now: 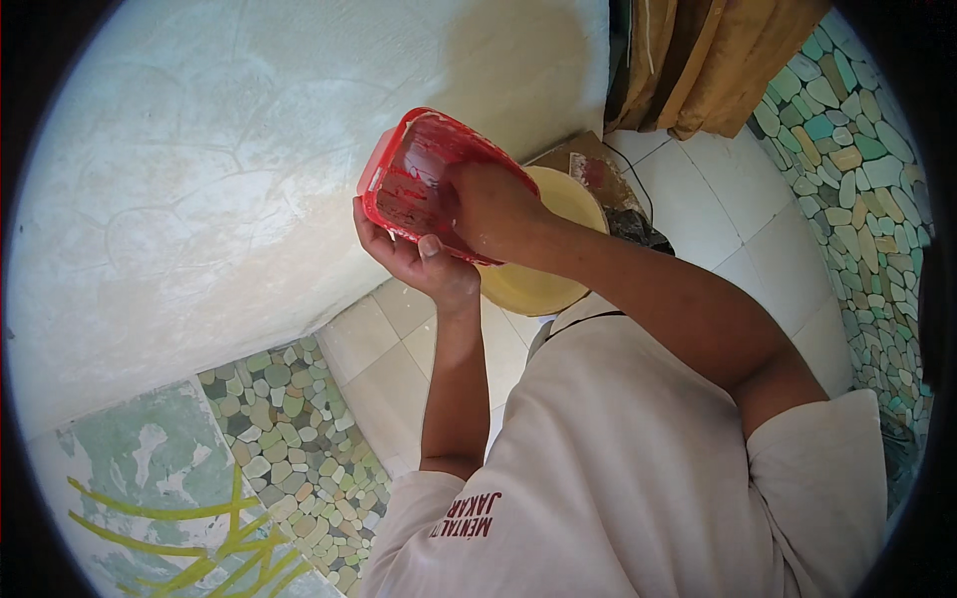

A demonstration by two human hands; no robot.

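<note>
A red rectangular plastic container, smeared inside with whitish paste, is tilted up close to a white plastered wall. My left hand grips it from below, thumb on its near rim. My right hand reaches into the container, with the fingers hidden inside, so whether they hold anything does not show. Below both hands a pale yellow round bucket stands on the tiled floor.
White floor tiles lie beneath me. Pebble mosaic strips run at the right, and more pebble mosaic lies at the lower left. A brown curtain hangs at the top. A stained board lies behind the bucket.
</note>
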